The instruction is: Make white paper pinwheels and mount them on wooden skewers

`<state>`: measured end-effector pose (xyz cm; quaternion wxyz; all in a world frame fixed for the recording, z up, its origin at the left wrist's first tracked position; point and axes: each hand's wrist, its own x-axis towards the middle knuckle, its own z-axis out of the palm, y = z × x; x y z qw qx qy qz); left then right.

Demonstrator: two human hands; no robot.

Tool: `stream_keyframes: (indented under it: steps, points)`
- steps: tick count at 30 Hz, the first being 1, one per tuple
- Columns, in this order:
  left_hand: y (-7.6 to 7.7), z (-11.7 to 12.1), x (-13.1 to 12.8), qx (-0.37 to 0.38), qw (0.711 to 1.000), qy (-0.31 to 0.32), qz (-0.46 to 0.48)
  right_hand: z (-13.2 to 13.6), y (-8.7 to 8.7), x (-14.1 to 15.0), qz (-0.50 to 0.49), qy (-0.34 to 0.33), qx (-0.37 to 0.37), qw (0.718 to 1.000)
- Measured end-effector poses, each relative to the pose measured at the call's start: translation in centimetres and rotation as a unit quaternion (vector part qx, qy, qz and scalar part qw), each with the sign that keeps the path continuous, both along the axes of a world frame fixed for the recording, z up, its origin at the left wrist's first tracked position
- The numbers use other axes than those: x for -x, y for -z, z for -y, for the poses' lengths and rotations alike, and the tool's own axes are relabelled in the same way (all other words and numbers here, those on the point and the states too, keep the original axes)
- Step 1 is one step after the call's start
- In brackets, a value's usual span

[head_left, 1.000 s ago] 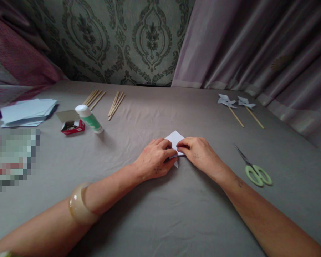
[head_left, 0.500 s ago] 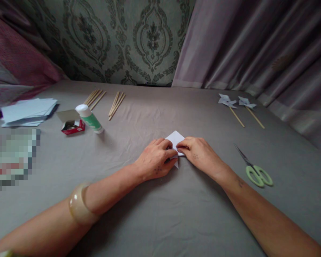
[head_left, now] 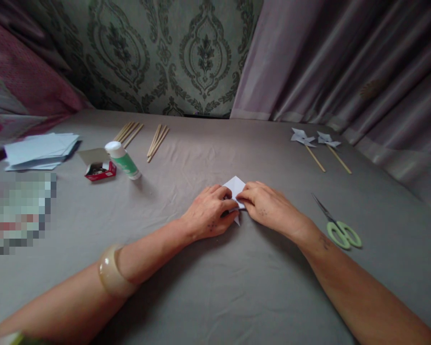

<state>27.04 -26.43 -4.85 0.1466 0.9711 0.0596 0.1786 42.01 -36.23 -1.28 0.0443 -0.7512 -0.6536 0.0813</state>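
A small sheet of white paper (head_left: 234, 184) lies at the middle of the cloth, partly folded, with one pointed corner sticking out below the fingers. My left hand (head_left: 212, 211) has its curled fingers on the paper's left side and holds it. From the right, my right hand (head_left: 264, 203) pinches the paper's right part between thumb and fingers. The two hands' fingertips almost meet, and they hide the paper's centre. Green-handled scissors (head_left: 335, 227) lie to the right of my right forearm, blades pointing away.
Two paper pinwheels on sticks (head_left: 303, 139) lie at the back right. At the left are a glue stick (head_left: 124, 161), an open red box (head_left: 102, 171) of small metal pieces, and a stack of paper (head_left: 39, 151). Several wooden sticks (head_left: 158, 143) rest behind them on the grey cloth (head_left: 215, 297).
My right hand has shifted very slightly over the paper's right part, its fingers still pinched. My left hand keeps its place. The whole view has shifted a little.
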Motion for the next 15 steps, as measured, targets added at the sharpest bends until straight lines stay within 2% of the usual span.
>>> stream_keyframes:
  steps: [3,8,12,15]
  points:
    - [0.2,-0.3,0.0,0.027,0.999,-0.014,0.043,-0.4,-0.8,-0.2,0.03,-0.016,0.021,0.999]
    - [0.3,-0.5,0.0,0.079,0.985,-0.09,0.123,-1.4,-1.3,-0.9,0.026,-0.047,0.064,0.996]
    - [0.0,-0.6,-0.1,0.109,0.973,-0.145,0.146,-1.9,-1.4,-0.9,0.043,-0.049,0.079,0.995]
    - [-0.1,-0.6,-0.1,0.115,0.969,-0.16,0.152,-2.3,-1.5,-0.9,0.051,-0.055,0.094,0.993]
